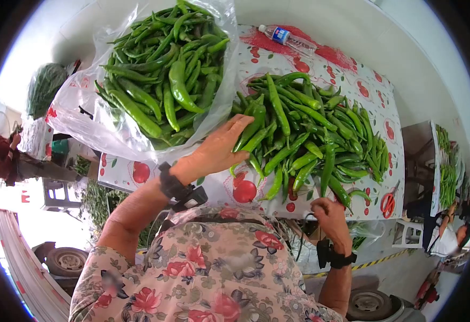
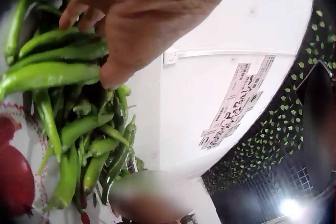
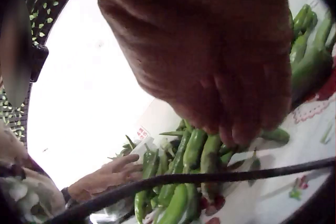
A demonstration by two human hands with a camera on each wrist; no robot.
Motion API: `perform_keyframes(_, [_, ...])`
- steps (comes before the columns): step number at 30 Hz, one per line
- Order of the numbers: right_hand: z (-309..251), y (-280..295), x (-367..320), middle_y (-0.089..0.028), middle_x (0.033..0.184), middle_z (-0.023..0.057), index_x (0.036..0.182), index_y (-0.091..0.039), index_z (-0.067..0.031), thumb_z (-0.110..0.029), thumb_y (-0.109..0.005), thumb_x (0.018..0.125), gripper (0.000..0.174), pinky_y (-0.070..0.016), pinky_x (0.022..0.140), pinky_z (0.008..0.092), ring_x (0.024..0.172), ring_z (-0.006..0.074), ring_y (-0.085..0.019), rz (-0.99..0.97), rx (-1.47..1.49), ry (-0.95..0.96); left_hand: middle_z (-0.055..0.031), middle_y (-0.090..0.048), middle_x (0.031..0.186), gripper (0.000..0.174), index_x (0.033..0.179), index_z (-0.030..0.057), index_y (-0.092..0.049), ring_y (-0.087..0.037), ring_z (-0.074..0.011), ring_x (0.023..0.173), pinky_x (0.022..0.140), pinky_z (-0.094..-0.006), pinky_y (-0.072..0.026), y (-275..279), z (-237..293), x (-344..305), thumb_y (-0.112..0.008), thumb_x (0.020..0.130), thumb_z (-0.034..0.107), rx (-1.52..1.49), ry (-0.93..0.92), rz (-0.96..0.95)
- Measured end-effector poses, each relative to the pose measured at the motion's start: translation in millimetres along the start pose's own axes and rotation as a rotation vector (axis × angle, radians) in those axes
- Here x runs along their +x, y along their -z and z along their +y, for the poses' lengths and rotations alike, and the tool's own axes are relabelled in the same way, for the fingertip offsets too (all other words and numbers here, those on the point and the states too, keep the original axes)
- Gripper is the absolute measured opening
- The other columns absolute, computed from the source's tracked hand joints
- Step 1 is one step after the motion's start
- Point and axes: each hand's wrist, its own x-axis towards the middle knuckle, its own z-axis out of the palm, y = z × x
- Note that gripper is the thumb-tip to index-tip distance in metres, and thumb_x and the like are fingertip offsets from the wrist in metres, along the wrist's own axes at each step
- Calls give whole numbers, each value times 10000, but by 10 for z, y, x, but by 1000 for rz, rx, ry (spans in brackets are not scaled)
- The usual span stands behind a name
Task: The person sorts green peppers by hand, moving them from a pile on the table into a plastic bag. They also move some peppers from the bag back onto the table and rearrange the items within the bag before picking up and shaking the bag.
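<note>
Green peppers (image 1: 304,134) lie in a wide heap on a cherry-patterned tablecloth. At the heap's left end is the left hand (image 1: 213,150), its thumb and fingers spread apart and touching peppers. The left wrist view shows peppers (image 2: 52,74) reaching under its thumb and palm. By the table's front edge, the right hand (image 1: 330,217) has loosely curled fingers beside the nearest peppers; in the right wrist view nothing is visible in this hand (image 3: 210,61), though its palm side is dark. More green peppers (image 1: 181,86) fill a clear plastic bag (image 1: 79,102) at the left.
A plastic bottle (image 1: 288,38) lies on red netting (image 1: 328,56) at the table's back. Red-handled scissors (image 1: 389,204) rest at the right front corner. A black cable (image 3: 247,175) crosses the right wrist view. Another person (image 1: 445,236) is at the far right.
</note>
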Motion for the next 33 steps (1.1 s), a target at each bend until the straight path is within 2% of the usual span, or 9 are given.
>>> perform_keyframes(4, [78,159,21,-630,761,113,968,-637,-2,-106,-570,877,153,-468,626,268,678,144,-586,345,106,37,-251,-299,1421,897,1433,70,-221,-330,-419,1298,1083,-451,-306,-355,5,80,-739,703,136,95,84,43])
perform_keyframes(5, [59,214,27,-640,868,136,996,-621,-5,-61,-596,842,165,-484,714,318,785,218,-614,362,129,-69,-262,-259,1434,960,1446,60,-179,-278,-442,1317,1098,-452,-278,-390,2,87,-757,683,137,128,150,11])
perform_keyframes(8, [377,234,158,-617,1013,176,1046,-587,-2,-72,-610,800,257,-448,850,375,932,284,-583,531,-350,214,-270,-258,1433,968,1447,35,-156,-269,-439,1327,1115,-443,-250,-396,-114,85,-746,684,120,104,145,62])
perform_keyframes(9, [443,233,197,-567,1097,222,1097,-563,-9,-82,-641,745,367,-404,916,439,1011,379,-527,465,-341,180,-273,-254,1435,967,1447,29,-152,-262,-436,1333,1120,-438,-239,-430,-142,73,-741,685,117,84,174,84])
perform_keyframes(12, [540,138,316,-559,1087,200,1115,-544,7,-46,-681,723,419,-405,925,434,1047,384,-511,451,-526,117,-282,-242,1442,964,1449,18,-143,-242,-427,1350,1133,-421,-210,-518,-226,55,-725,686,110,0,260,145])
perform_keyframes(19, [696,127,425,-601,1026,211,1083,-560,17,-111,-671,740,383,-447,863,416,963,385,-567,499,-297,67,-285,-264,1422,964,1456,55,-112,-260,-425,1342,1118,-414,-245,-531,-281,47,-689,684,104,-50,315,190])
perform_keyframes(25, [446,-21,390,-636,968,193,1094,-555,30,-126,-655,768,375,-476,797,372,882,332,-621,357,-60,30,-283,-370,1327,926,1445,51,-165,-383,-427,1238,1037,-420,-349,-461,-164,63,-675,674,107,-25,283,150])
perform_keyframes(29, [425,-179,477,-635,951,142,1116,-552,26,-132,-641,799,364,-488,734,325,831,218,-615,204,230,-90,-271,-460,1233,931,1440,55,-188,-474,-419,1126,975,-426,-401,-505,-120,70,-685,657,140,-25,280,89])
perform_keyframes(33, [-54,-303,489,-620,950,95,1143,-533,34,-135,-617,841,356,-492,676,278,814,137,-588,109,463,-94,-258,-462,1269,931,1449,61,-185,-472,-384,1172,1010,-393,-380,-465,-122,82,-680,665,155,-176,340,42])
